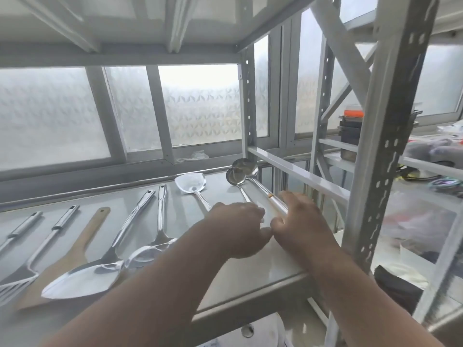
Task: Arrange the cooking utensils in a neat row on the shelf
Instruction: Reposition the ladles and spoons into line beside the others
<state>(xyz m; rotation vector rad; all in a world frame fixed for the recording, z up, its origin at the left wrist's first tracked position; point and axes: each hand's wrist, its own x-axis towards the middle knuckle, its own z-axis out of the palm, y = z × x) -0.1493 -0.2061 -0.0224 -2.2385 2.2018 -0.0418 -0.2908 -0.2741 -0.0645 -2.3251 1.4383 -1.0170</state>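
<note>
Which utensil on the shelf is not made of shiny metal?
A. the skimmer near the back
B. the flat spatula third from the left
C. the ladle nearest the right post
B: the flat spatula is light brown wood, while the ladle and the skimmer gleam like steel.

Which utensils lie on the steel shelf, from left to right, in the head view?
Slotted steel turner → wooden spatula → broad steel spatula → steel ladle with bowl nearest the camera → flat steel skimmer → two steel ladles, their handles under the left hand and right hand.
</note>
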